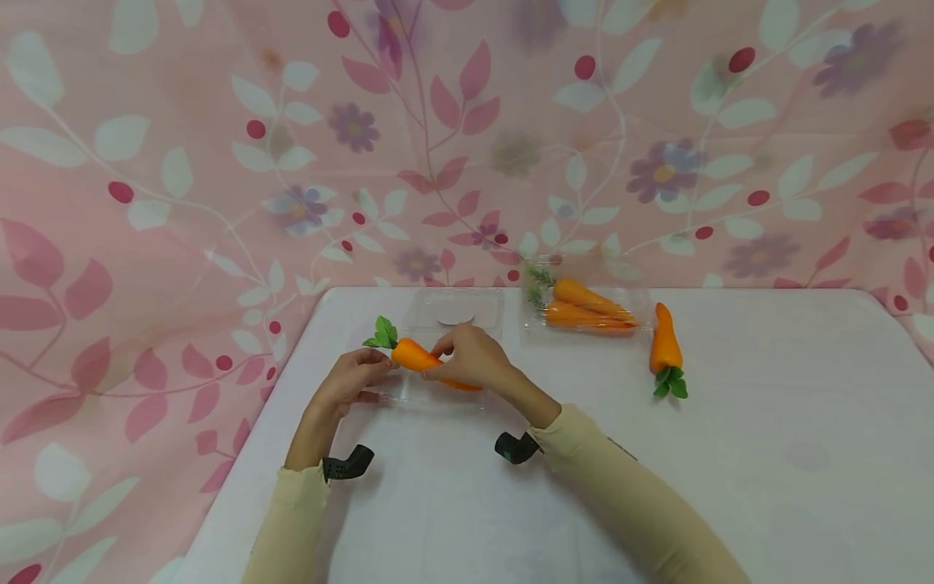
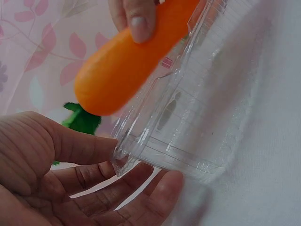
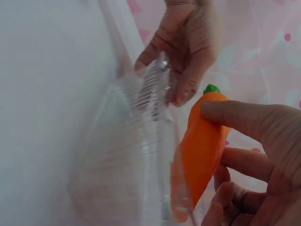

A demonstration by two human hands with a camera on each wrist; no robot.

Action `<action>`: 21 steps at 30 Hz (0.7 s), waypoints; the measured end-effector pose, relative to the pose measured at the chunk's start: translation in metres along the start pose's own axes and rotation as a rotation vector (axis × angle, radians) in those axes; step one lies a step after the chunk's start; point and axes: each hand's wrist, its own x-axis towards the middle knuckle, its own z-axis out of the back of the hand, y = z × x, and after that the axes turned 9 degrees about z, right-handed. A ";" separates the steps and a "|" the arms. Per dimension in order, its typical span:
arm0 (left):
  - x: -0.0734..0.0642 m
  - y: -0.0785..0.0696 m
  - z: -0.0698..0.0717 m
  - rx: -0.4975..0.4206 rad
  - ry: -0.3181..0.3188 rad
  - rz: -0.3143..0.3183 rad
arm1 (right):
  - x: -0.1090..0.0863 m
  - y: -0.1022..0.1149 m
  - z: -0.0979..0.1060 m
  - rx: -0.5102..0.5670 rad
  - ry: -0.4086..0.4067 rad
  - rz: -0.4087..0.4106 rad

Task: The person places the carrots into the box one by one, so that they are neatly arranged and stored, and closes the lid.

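My right hand [image 1: 474,357] pinches an orange carrot [image 1: 413,354] with green leaves between thumb and fingers. The carrot is held over an open clear plastic clamshell box [image 1: 430,399], its leafy end toward the left and its tip toward the right. At the box's left end, my left hand [image 1: 349,380] grips the rim, thumb on the edge and fingers below. The left wrist view shows the box's ribbed wall [image 2: 202,117] with nothing visible inside. Behind the base, the raised lid [image 1: 456,302] leans back.
A second clear box [image 1: 536,328] with several carrots [image 1: 584,302] inside stands at the back of the white table [image 1: 788,422]. To its right lies a loose carrot [image 1: 665,349], leaves toward me. A pink floral cloth [image 1: 467,146] hangs behind.
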 end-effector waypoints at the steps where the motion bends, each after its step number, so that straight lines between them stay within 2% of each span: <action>1: 0.000 0.000 0.000 -0.005 0.001 -0.001 | 0.000 -0.001 -0.002 -0.015 0.006 0.003; 7: -0.003 -0.001 -0.001 -0.031 0.013 -0.013 | -0.003 -0.005 -0.013 -0.048 0.026 0.013; 12: 0.002 0.003 0.000 -0.020 0.002 -0.021 | -0.005 -0.005 -0.018 -0.081 0.060 0.018; 21: 0.001 0.003 -0.001 -0.018 -0.002 -0.036 | -0.007 -0.001 -0.024 -0.152 0.084 0.033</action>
